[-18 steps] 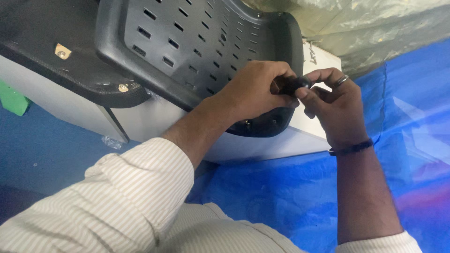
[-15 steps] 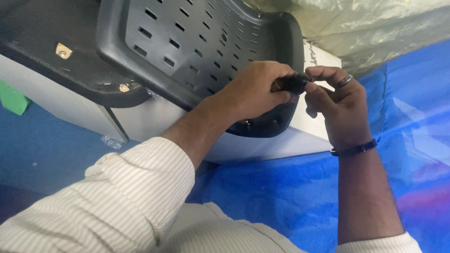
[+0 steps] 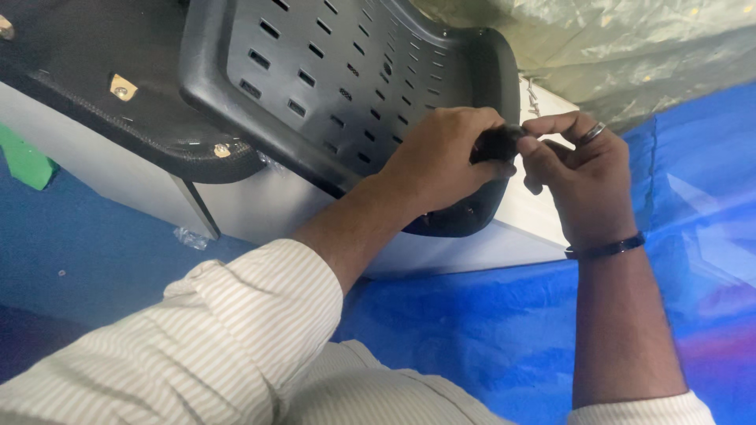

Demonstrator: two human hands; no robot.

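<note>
A black plastic chair back (image 3: 354,71) with rows of slots lies on a white table (image 3: 520,212). My left hand (image 3: 445,157) is closed around a small black part (image 3: 498,144) at the chair back's lower right edge. My right hand (image 3: 579,169), with a ring and a dark wristband, pinches the same black part from the right with thumb and forefinger. The part is mostly hidden by my fingers.
A black padded seat (image 3: 87,86) with metal brackets lies at the left on the table. Blue plastic sheeting (image 3: 488,338) covers the floor. Crumpled pale sheeting (image 3: 630,47) lies at the upper right. A green object (image 3: 24,157) sits at the left edge.
Both hands stay on the small black part; my right hand's fingers have shifted slightly around it. The chair back has not moved.
</note>
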